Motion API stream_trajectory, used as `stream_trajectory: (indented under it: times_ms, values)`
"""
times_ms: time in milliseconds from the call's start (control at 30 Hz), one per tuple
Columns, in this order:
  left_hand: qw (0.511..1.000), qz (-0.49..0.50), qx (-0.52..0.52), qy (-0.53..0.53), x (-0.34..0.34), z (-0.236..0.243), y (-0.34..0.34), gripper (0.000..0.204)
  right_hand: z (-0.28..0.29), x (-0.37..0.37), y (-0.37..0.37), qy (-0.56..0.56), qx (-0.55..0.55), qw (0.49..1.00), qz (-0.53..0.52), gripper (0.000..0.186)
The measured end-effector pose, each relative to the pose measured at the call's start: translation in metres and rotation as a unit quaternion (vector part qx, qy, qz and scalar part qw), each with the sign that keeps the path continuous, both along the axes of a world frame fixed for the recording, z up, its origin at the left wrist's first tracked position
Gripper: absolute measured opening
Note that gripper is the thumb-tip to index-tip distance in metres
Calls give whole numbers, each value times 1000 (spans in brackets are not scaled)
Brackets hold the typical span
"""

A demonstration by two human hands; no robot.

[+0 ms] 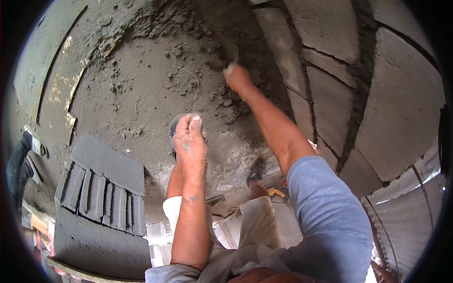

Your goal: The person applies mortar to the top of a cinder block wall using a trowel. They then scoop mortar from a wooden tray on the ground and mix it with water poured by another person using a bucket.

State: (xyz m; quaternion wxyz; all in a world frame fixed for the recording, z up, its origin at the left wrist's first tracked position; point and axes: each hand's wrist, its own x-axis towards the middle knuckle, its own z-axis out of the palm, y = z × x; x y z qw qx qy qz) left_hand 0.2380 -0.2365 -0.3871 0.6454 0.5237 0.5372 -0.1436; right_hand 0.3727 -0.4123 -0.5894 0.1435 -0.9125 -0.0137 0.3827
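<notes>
While both arms reach forward over grey ground, the items stand as follows.

Right hand (pixel 239 81): far of the left one, over the dark, lumpy mortar; fingers curled in, closed. Blurred grey shape beyond the knuckles, possibly a blade; whether the fist grips it cannot be told.

Left hand (pixel 190 144): nearer, back upward, above a shoe (pixel 174 133); fingers drawn together. Thin pale cord (pixel 197 86) on the far side of the fingertips; whether they pinch it cannot be told.

Mortar (pixel 226 97): loose clumps just near of the right hand, more at the far edge, a smoother spread to the left.

Slabs (pixel 401 89): right side, large, grey, with dark joints between.

Blocks (pixel 92 193): near left, grey, ridged, a row between two flat panels.

Yellow tool (pixel 276 192): near, beside the right sleeve (pixel 325 203); kind unclear.

Co-worker's leg (pixel 18 162): far left edge, dark trousers.

Step, as judged: working or gathering mortar with the right hand. Next move would seem to call for a steady wrist and a controlled scoop or push, clear of the cord.

Markings: no brand, label or legible writing found.
</notes>
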Motion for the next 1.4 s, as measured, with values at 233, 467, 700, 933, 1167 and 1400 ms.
stream_trajectory:
  times_ms: [233,467,700,933,1167,1400]
  values:
    - [999,43,-10,-28,-9,12,-23,17,59,-20,-144,-60,-123,989,-65,46]
    - [994,-5,83,-68,-40,5,-45,16,25,-25,-142,30,-65,995,-70,54]
    - [979,148,124,-68,-52,30,-41,15,87,-170,-226,51,-86,984,-146,58]
    - [979,127,143,-76,-67,29,-59,12,54,-318,-214,220,-10,975,4,42]
    - [985,119,114,-55,-73,40,-72,10,-31,-196,-201,62,38,994,-87,35]
    - [988,67,122,-69,-69,42,-85,13,-53,-71,-206,-44,33,991,-123,39]
